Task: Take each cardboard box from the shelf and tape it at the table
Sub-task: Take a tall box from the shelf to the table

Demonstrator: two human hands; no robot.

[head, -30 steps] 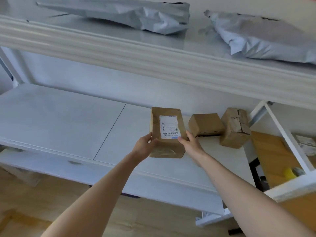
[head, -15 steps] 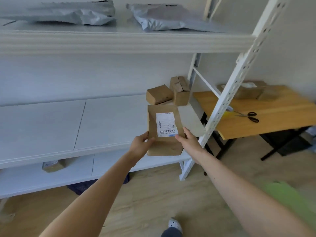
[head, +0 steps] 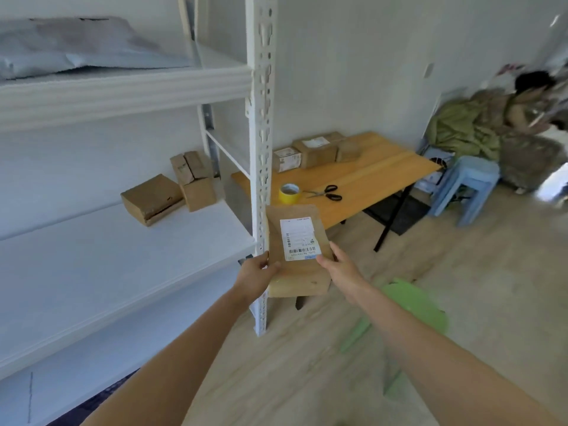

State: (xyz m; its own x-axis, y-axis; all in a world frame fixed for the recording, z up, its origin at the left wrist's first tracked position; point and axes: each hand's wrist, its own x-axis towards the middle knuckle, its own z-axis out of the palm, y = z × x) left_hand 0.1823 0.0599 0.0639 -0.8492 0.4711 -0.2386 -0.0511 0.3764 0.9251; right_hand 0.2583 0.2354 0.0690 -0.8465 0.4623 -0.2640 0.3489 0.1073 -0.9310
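I hold a flat cardboard box (head: 293, 272) with a white barcode label in the air, in front of the white shelf post (head: 261, 167). My left hand (head: 256, 276) grips its left edge and my right hand (head: 339, 267) grips its right edge. Two more cardboard boxes (head: 152, 199) (head: 195, 179) sit on the middle shelf (head: 107, 256). On the wooden table (head: 368, 179) to the right lie a yellow tape roll (head: 289, 193), black scissors (head: 325, 192) and three boxes (head: 313, 152) at its far edge.
Grey mailer bags (head: 70, 47) lie on the top shelf. A light blue stool (head: 464, 186) stands right of the table, with a person (head: 531, 103) and a pile of cloth behind it. A green object (head: 408, 305) lies on the wooden floor.
The box has come off the shelf and moved right, past the shelf post, held in both hands. My view has swung right, so the table, tape and scissors now show.
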